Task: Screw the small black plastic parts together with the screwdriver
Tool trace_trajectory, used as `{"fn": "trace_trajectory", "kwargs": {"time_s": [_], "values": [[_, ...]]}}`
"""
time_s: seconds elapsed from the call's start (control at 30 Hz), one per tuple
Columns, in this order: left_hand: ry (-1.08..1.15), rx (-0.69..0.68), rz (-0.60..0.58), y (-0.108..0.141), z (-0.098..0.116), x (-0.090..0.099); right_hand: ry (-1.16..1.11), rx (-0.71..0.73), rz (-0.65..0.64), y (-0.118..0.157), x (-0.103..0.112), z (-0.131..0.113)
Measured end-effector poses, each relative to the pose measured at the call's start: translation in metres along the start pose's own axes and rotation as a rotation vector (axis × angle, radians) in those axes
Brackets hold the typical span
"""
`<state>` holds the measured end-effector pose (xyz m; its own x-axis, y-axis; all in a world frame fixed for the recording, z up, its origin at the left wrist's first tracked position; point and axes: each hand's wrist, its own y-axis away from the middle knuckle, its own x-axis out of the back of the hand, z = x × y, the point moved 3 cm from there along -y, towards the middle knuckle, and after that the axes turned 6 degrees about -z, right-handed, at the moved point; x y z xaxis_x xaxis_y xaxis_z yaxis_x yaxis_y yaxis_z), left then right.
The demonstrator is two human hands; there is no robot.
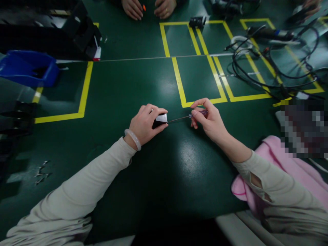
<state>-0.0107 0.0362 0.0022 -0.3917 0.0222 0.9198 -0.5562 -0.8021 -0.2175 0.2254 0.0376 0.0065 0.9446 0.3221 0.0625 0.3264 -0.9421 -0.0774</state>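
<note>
My left hand [146,123] is closed around a small black block with a pale, shiny face [161,118], held at the table surface. Most of the block is hidden by my fingers. In my right hand [208,119] is a screwdriver [179,119], gripped by its dark purplish handle between thumb and fingers. The thin shaft lies nearly level and points left, its tip meeting the right side of the block. Whether the tip sits in a screw is too small to tell.
Loose screws [41,172] lie at the left. A blue bin [29,68] and black racks [77,30] stand farther back. Coiled black cables [256,80] and a pink cloth [276,164] are on the right. Across the table rest another person's hands [133,8].
</note>
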Motion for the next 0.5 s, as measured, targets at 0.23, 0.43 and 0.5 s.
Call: {"fn": "trace_trajectory", "kwargs": {"time_s": [0.23, 0.43, 0.5], "values": [[-0.004, 0.007, -0.005, 0.0001, -0.0003, -0.0004, -0.016, -0.018, 0.038, 0.0000, -0.0005, 0.0027], [0.005, 0.005, -0.006, 0.0001, 0.0005, 0.0000, 0.031, 0.015, 0.067, 0.0003, -0.0001, 0.0000], [0.004, 0.006, -0.006, 0.0000, 0.0006, 0.0001, 0.020, 0.019, 0.062, 0.0001, 0.0003, -0.0001]]}}
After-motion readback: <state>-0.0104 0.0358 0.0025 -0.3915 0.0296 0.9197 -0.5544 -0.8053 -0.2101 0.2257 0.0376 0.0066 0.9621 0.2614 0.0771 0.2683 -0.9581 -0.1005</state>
